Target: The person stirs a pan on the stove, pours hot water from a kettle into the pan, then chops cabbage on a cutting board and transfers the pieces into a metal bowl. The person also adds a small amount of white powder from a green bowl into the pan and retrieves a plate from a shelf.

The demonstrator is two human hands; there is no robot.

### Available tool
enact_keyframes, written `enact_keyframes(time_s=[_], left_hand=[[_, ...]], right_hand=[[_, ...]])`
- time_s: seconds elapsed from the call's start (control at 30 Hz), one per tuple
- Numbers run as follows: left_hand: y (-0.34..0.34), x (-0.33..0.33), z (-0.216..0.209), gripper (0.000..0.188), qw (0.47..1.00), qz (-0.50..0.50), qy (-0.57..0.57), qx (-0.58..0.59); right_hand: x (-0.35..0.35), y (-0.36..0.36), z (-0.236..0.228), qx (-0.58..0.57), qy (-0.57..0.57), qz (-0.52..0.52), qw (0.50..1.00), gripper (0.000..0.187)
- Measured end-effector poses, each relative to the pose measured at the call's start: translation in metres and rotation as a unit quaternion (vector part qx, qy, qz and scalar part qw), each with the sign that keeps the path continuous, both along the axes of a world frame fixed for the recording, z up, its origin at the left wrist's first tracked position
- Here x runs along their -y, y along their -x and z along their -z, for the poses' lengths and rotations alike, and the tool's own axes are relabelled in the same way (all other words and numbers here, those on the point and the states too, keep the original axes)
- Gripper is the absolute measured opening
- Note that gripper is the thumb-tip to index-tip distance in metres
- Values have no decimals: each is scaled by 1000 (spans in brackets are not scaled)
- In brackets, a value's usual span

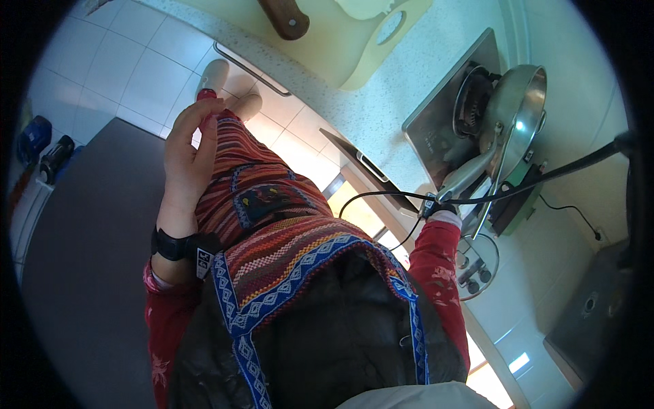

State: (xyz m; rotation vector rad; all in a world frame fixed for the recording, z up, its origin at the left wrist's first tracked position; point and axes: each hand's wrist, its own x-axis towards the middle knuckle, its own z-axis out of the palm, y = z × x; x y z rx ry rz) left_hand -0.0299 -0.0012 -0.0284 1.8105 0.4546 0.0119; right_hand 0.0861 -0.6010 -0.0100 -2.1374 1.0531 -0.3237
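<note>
My right hand (446,204) is at the end of the metal handle of a frying pan (523,126); sleeve, wrist strap and cable hide most of its fingers. The pan is tilted steeply on its side beside the burner (473,102), its shiny inside facing right. Above the apron, my left hand (193,140) hangs with nothing in it, its fingers loosely stretched and the thumb a little apart. A black band with a small device (184,245) circles the left wrist.
On the speckled counter (327,88) lie a pale cutting board (368,65) and a brown knife handle (285,19). The stove (436,126) is set into the counter. A black cable (572,167) crosses near the pan. A dark flat surface (88,238) stands at the left.
</note>
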Motion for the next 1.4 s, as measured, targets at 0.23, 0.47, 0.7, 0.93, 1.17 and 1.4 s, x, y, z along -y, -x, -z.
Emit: enact_keyframes(time_s=[0.23, 0.47, 0.7, 0.93, 1.17, 1.4], left_hand=[[3, 1, 0, 20, 1000, 12, 11, 14], [11, -3, 2, 20, 1000, -3, 19, -15], [11, -5, 8, 19, 1000, 8, 14, -8], [12, -5, 7, 22, 1000, 21, 18, -11], [12, -3, 6, 20, 999, 12, 25, -23], [11, -2, 7, 19, 1000, 17, 14, -18]], right_hand=[[-2, 2, 0, 3, -3, -2, 1000, 27], [-5, 7, 3, 3, -4, -3, 1000, 31], [-8, 8, 4, 1, -5, -1, 1000, 35], [-10, 10, 2, 3, -8, -1, 1000, 39], [-11, 11, 3, 6, -11, -2, 1000, 43], [-11, 11, 4, 5, -13, -1, 1000, 47]])
